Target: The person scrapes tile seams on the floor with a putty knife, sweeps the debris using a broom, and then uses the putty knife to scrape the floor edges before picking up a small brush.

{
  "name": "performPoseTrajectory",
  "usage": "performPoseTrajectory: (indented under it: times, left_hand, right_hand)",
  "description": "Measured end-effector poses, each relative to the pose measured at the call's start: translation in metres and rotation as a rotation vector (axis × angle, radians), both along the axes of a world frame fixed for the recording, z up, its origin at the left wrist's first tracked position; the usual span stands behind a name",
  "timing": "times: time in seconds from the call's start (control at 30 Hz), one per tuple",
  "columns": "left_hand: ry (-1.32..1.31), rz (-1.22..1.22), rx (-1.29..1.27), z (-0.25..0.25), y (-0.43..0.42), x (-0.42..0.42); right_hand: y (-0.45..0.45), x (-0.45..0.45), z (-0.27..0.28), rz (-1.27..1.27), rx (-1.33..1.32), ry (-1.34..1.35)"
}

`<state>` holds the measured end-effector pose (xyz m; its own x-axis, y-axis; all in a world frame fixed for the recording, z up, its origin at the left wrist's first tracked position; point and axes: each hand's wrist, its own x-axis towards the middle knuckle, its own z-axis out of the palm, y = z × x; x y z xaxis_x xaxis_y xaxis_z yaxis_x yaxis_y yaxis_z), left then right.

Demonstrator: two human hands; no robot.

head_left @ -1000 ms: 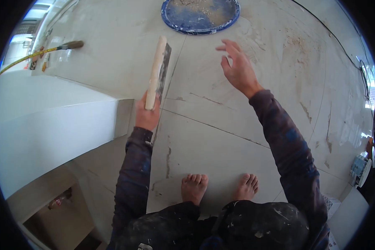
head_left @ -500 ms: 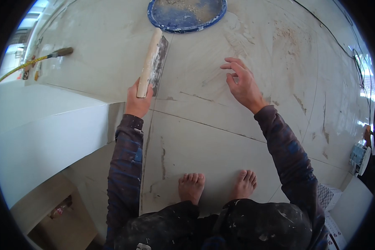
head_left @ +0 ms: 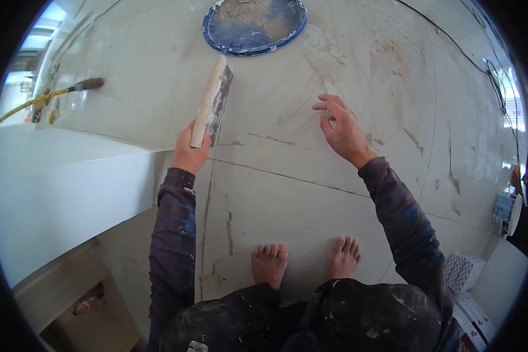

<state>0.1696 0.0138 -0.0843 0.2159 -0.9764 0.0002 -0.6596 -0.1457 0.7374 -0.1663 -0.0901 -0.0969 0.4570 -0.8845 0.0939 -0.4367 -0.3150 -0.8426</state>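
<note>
My left hand [head_left: 190, 154] grips a plastering trowel [head_left: 210, 104] near the lower end of its long pale wooden handle. The trowel's metal blade, smeared with white and grey residue, faces right, and its far end points toward a round blue basin [head_left: 215, 42]. Greyish material with crumbs lies inside that basin, whose rim is crusted white. Over the floor to the right hovers my right hand [head_left: 345, 132], holding nothing, its fingers apart and loosely bent.
Large pale floor tiles [head_left: 287, 211] carry smears and dirt. A white block-like ledge [head_left: 82, 193] stands at left. Beyond it lies a brush-like tool [head_left: 88, 84] with a yellow cord. Black cables [head_left: 446, 29] run along the far right; a patterned box [head_left: 462, 273] sits at lower right.
The view has shifted slightly, so the basin shows more fully. Both hands appear a little lower in the picture, the trowel still in my left hand.
</note>
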Motion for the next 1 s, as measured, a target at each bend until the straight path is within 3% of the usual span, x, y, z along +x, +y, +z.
performPoseTrajectory:
  times: [0.2,0.3,0.5,0.6,0.87,1.0]
  left_hand:
    - [-0.012,-0.023,0.007,0.002,0.027,0.003]
    - [-0.163,-0.022,-0.095,0.012,0.046,-0.002]
    - [-0.093,-0.049,0.175,-0.002,0.121,0.022]
    - [-0.363,-0.035,-0.044,-0.004,0.171,0.022]
    - [-0.06,0.046,0.378,0.057,0.255,0.003]
    - [0.005,0.265,0.351,0.067,0.314,-0.013]
  right_hand:
    - [0.008,-0.008,0.004,-0.011,0.027,0.016]
    - [0.015,-0.011,0.008,-0.01,0.024,0.025]
    - [0.043,-0.027,0.023,-0.008,0.022,0.041]
    - [0.065,-0.039,0.033,0.008,0.069,0.04]
    - [0.112,-0.062,0.052,0.045,0.174,0.119]
    - [0.133,-0.051,0.058,0.085,0.3,0.071]
